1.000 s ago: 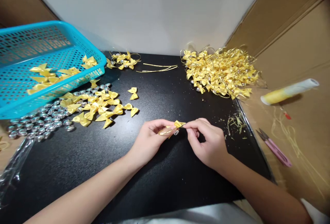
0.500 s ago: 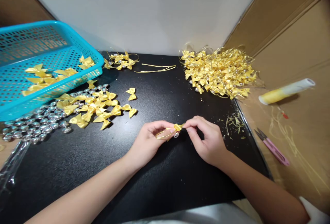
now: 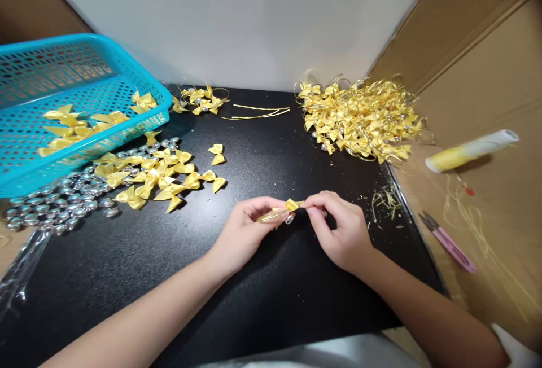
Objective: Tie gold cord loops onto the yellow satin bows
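Observation:
Near the middle of the black table [image 3: 262, 294], my left hand [image 3: 245, 232] is closed on a yellow ribbon bow [image 3: 292, 205], pinched between thumb and fingers. A silver bead [image 3: 289, 219] hangs just below the bow, and a loop of gold cord [image 3: 271, 217] lies across the left fingers. My right hand [image 3: 341, 230] pinches the bow's right-hand tip between thumb and forefinger. Part of the bow is hidden behind the left fingers.
A blue basket [image 3: 163, 114] holding bows stands at the left. Loose bows [image 3: 156, 179] and silver beads [image 3: 63, 204] lie before it. Cut gold cords [image 3: 260, 113] lie at the back, beside a heap of corded bows [image 3: 359, 119]. Pink thread snips [image 3: 453, 249] and a tube [image 3: 470, 150] are at the right.
The bow has turned slightly between the fingers, and the gold cord loop looks flatter. Both hands stay almost where they were.

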